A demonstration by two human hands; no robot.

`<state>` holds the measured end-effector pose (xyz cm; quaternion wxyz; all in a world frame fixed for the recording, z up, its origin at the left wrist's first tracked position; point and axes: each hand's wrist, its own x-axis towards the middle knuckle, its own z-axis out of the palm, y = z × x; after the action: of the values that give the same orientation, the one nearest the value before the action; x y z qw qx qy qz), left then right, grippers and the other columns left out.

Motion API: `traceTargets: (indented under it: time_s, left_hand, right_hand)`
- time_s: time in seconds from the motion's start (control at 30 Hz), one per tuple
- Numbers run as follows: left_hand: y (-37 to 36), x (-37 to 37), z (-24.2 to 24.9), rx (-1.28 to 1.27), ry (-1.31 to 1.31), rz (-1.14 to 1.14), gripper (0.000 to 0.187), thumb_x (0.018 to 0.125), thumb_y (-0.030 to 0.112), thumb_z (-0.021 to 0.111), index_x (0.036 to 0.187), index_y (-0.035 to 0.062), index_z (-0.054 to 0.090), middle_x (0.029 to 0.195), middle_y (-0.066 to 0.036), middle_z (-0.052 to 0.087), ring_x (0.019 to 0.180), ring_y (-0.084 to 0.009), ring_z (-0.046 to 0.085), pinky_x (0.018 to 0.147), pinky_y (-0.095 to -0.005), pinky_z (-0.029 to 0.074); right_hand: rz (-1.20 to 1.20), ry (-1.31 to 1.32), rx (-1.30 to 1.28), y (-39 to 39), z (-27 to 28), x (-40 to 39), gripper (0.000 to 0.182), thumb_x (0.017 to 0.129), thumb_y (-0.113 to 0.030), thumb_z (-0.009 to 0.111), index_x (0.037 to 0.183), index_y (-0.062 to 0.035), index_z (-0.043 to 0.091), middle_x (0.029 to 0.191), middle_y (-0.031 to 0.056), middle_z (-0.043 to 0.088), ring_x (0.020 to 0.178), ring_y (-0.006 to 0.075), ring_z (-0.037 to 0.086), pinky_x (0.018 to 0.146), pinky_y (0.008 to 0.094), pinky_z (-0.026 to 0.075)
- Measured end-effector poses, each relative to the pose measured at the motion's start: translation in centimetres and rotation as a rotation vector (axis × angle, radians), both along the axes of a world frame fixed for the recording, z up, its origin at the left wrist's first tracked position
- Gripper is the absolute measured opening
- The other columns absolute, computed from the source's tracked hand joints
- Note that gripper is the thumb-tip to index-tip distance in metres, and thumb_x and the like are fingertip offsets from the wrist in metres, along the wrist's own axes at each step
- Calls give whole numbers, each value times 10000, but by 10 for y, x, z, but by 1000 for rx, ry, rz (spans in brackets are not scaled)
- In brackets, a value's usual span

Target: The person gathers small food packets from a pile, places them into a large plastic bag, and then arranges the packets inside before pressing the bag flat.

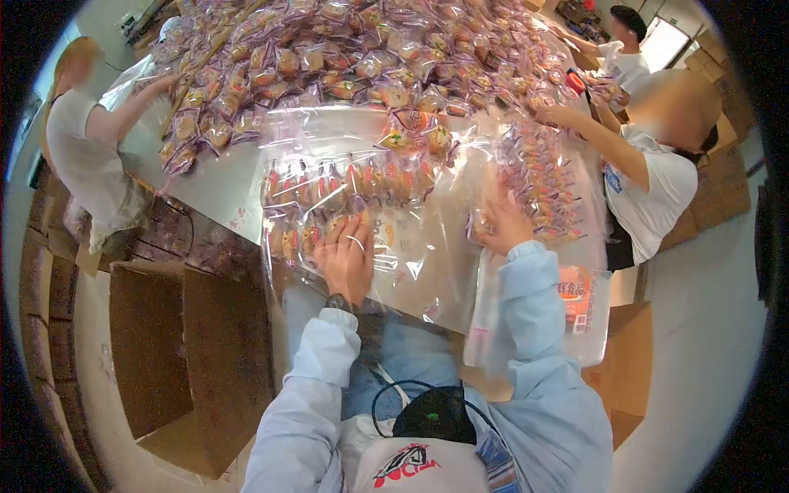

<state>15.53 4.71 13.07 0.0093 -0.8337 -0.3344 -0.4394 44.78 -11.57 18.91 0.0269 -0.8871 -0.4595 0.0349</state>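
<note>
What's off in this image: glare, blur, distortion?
Head view: white glare streaks across the clear plastic bag; head view: fisheye curvature, dark corners; head view: right hand looks softer than left hand, perhaps motion; head view: nearest co-worker's head blurred over.

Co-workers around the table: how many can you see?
3 clearly: a left-hand person, a nearer right-hand person and a farther right-hand person. A pale shape at upper left may be another, mostly hidden.
</note>
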Motion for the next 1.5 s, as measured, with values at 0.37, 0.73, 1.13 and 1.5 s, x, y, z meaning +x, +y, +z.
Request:
traceTargets:
  time_s: [0.37, 0.73, 1.13, 1.5]
  left_hand:
    - [3, -1, -3, -30, 7, -49, 330, 838, 188, 797, 1159, 158, 725, 1273, 5, 711, 1216, -217, 618, 1060, -410, 328]
    - [4, -1, -10, -25, 1, -61, 282, 818, 163, 784, 1082, 112, 701, 1321, -20, 678, 1261, -244, 595, 1077, -427, 299]
    - [2, -4, -4, -108, 71, -79, 362, 811, 201, 795, 1163, 176, 710, 1381, -18, 645, 1273, -252, 583, 1067, -435, 331]
    - [2, -2, -6, -105, 11, -74, 345, 833, 150, 786, 1165, 184, 702, 1326, -7, 664, 1248, -249, 593, 1043, -420, 352]
  right_hand:
    - [-139, -2, 743, 116, 16, 49, 771, 683, -330, 930, 1264, -39, 515, 1144, 187, 599, 1069, 378, 605, 900, 472, 500]
    - [-36, -183, 593, 185, -44, 38, 730, 844, -377, 732, 1459, -83, 472, 1281, 207, 509, 1177, 408, 520, 942, 541, 477]
    - [552, 109, 473, 192, -5, 78, 703, 722, -38, 765, 1376, -109, 515, 1337, 211, 599, 1233, 426, 566, 1019, 463, 496]
    - [24, 130, 564, 201, 5, 82, 824, 691, -300, 894, 1381, -75, 505, 1146, 218, 691, 1062, 387, 675, 904, 451, 537]
